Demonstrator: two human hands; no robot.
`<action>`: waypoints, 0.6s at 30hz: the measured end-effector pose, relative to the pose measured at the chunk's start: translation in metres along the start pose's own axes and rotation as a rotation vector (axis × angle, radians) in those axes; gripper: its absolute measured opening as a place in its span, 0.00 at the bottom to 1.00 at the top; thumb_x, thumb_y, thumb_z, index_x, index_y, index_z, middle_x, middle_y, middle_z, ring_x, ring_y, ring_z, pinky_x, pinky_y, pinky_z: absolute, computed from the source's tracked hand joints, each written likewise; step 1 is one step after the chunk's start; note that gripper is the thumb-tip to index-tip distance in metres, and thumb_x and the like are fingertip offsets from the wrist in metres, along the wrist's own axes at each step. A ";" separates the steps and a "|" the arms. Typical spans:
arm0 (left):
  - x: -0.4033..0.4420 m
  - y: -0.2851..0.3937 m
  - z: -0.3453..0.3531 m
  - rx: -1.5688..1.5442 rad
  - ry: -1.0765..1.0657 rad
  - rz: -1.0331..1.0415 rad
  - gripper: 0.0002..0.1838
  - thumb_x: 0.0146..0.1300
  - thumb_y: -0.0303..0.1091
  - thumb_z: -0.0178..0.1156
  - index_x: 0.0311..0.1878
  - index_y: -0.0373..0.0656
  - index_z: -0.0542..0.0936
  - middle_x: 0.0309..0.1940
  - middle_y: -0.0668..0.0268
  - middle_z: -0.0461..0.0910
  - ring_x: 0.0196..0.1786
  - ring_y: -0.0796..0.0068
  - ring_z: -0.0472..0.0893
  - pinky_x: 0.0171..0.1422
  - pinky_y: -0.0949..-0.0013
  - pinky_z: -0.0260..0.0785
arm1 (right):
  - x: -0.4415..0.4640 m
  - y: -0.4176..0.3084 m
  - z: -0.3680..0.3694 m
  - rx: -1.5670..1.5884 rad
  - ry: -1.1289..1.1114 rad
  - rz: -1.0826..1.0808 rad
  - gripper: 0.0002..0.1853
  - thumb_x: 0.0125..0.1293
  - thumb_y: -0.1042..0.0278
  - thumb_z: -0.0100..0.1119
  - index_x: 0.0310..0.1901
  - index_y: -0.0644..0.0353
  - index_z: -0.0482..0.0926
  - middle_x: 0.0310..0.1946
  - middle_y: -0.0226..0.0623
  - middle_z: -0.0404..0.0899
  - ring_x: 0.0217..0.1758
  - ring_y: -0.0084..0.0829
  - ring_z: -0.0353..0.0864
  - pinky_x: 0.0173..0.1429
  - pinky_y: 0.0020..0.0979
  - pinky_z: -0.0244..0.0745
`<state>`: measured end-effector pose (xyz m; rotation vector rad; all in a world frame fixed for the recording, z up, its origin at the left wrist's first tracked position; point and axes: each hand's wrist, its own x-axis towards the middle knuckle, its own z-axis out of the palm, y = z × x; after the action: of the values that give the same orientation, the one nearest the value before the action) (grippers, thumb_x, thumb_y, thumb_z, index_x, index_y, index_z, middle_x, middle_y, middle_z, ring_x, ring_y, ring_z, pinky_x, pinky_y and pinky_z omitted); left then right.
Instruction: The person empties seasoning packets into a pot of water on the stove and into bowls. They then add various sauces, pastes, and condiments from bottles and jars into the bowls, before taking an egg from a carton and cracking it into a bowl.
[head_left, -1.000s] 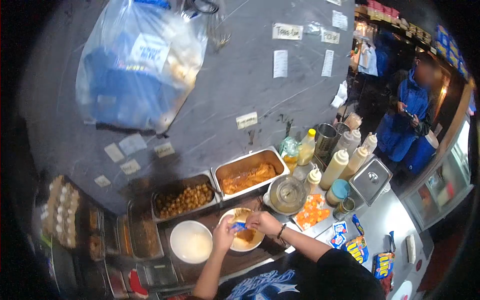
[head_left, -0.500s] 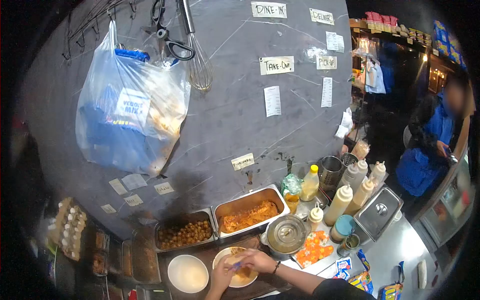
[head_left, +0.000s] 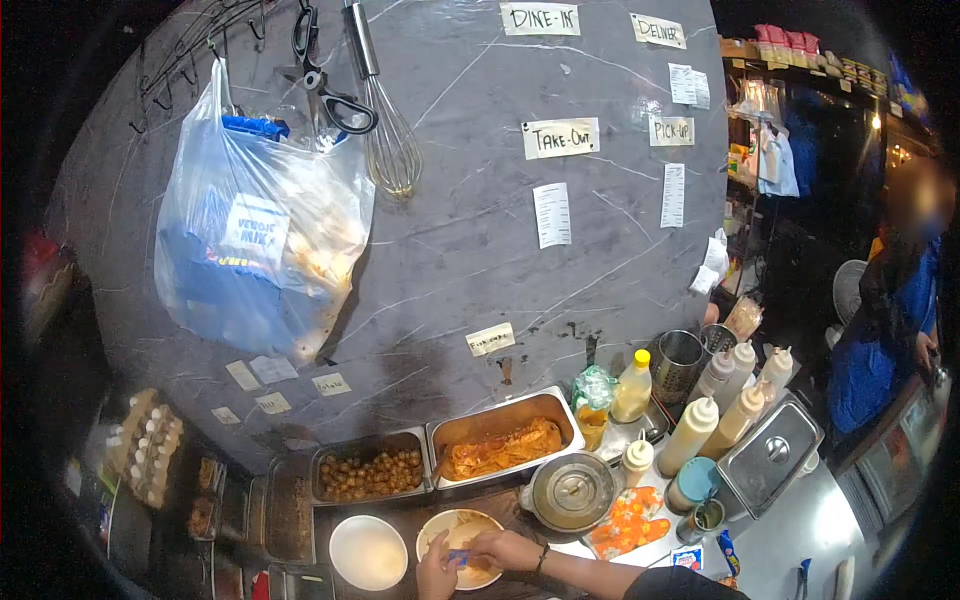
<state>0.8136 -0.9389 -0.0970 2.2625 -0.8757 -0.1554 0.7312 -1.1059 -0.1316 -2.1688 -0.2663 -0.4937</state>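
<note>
Over a white bowl (head_left: 428,522) with light brown food in it, both my hands hold a small blue-and-pale sachet (head_left: 459,559). My left hand (head_left: 436,572) pinches its left side. The fingers of my right hand (head_left: 508,550) close on the right side, and a dark band circles that wrist. What is printed on the sachet is too small to read. Just left stands a second white bowl (head_left: 368,552) with a pale inside. A lidded pot (head_left: 572,492) sits right of my hands.
Behind the bowls are a metal pan of small brown balls (head_left: 368,468) and a pan of orange-sauced food (head_left: 500,452). Squeeze bottles (head_left: 690,437) and a metal lid (head_left: 775,450) crowd the right. A filled plastic bag (head_left: 265,230) hangs on the wall; a person (head_left: 900,300) stands far right.
The view has shifted a little. My hands have moved lower and left over the bowl, with the sachet still between them. The person at far right has shifted towards the edge.
</note>
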 end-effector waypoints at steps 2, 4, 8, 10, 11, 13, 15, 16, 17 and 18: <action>-0.002 0.015 -0.008 -0.001 -0.074 -0.087 0.31 0.55 0.47 0.66 0.60 0.45 0.72 0.48 0.47 0.78 0.50 0.50 0.77 0.56 0.57 0.69 | -0.003 0.002 -0.003 0.004 -0.019 -0.013 0.06 0.55 0.73 0.56 0.34 0.63 0.79 0.35 0.42 0.79 0.43 0.46 0.78 0.49 0.39 0.74; -0.004 0.019 -0.009 -0.002 -0.148 -0.176 0.30 0.55 0.45 0.66 0.60 0.44 0.72 0.48 0.47 0.78 0.50 0.48 0.77 0.55 0.56 0.69 | -0.003 0.008 0.000 -0.053 0.047 -0.071 0.07 0.55 0.74 0.56 0.35 0.63 0.79 0.36 0.42 0.79 0.44 0.45 0.78 0.49 0.39 0.74; -0.002 -0.003 0.007 -0.151 -0.136 -0.117 0.28 0.58 0.41 0.64 0.60 0.43 0.72 0.46 0.47 0.79 0.49 0.50 0.78 0.54 0.57 0.70 | 0.002 -0.003 -0.013 -0.035 -0.006 -0.041 0.07 0.55 0.74 0.56 0.35 0.64 0.79 0.36 0.42 0.80 0.43 0.45 0.79 0.49 0.40 0.74; -0.002 -0.011 0.009 -0.187 -0.174 -0.125 0.26 0.59 0.40 0.63 0.60 0.43 0.72 0.45 0.47 0.79 0.49 0.52 0.78 0.54 0.58 0.70 | 0.004 -0.004 -0.014 -0.094 -0.105 0.126 0.07 0.54 0.74 0.57 0.35 0.64 0.79 0.36 0.42 0.80 0.42 0.45 0.79 0.48 0.39 0.75; -0.002 -0.012 0.008 -0.036 -0.111 -0.031 0.25 0.60 0.37 0.62 0.60 0.43 0.71 0.44 0.49 0.80 0.48 0.57 0.79 0.52 0.60 0.71 | 0.005 -0.003 -0.015 -0.093 -0.104 0.125 0.07 0.54 0.74 0.57 0.35 0.64 0.79 0.36 0.42 0.80 0.42 0.45 0.79 0.48 0.39 0.75; -0.001 -0.013 0.003 0.122 -0.045 0.065 0.24 0.61 0.35 0.61 0.61 0.43 0.71 0.42 0.52 0.81 0.46 0.62 0.80 0.50 0.61 0.72 | 0.004 -0.004 -0.018 -0.117 -0.006 0.131 0.11 0.52 0.75 0.59 0.39 0.60 0.81 0.39 0.40 0.80 0.44 0.42 0.80 0.51 0.38 0.74; -0.001 -0.013 0.000 -0.102 0.056 0.102 0.31 0.45 0.28 0.70 0.57 0.45 0.72 0.32 0.54 0.83 0.35 0.58 0.83 0.39 0.62 0.75 | 0.003 -0.006 -0.018 -0.090 0.015 0.114 0.10 0.52 0.74 0.59 0.38 0.61 0.81 0.39 0.40 0.81 0.44 0.42 0.80 0.50 0.37 0.75; -0.001 -0.012 -0.002 -0.090 0.063 0.095 0.31 0.45 0.28 0.70 0.57 0.45 0.72 0.32 0.54 0.83 0.35 0.58 0.83 0.39 0.62 0.75 | 0.002 -0.008 -0.017 -0.063 0.031 0.100 0.10 0.53 0.74 0.59 0.38 0.61 0.80 0.38 0.40 0.81 0.43 0.42 0.80 0.50 0.37 0.75; -0.001 -0.013 -0.002 -0.061 0.039 0.113 0.30 0.48 0.28 0.69 0.57 0.45 0.72 0.31 0.55 0.83 0.35 0.57 0.83 0.38 0.61 0.74 | 0.001 -0.005 -0.012 -0.068 0.035 0.092 0.08 0.53 0.74 0.60 0.37 0.62 0.81 0.37 0.40 0.81 0.42 0.42 0.80 0.48 0.36 0.75; 0.001 -0.017 0.000 -0.031 0.017 0.129 0.29 0.50 0.28 0.68 0.57 0.45 0.72 0.31 0.56 0.83 0.35 0.56 0.83 0.36 0.60 0.74 | 0.002 -0.010 -0.016 -0.013 0.020 0.090 0.08 0.53 0.72 0.61 0.36 0.62 0.81 0.36 0.39 0.81 0.41 0.40 0.81 0.47 0.36 0.76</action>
<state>0.8233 -0.9304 -0.1078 2.1681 -1.0000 -0.0899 0.7250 -1.1129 -0.1143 -2.1771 -0.1545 -0.4670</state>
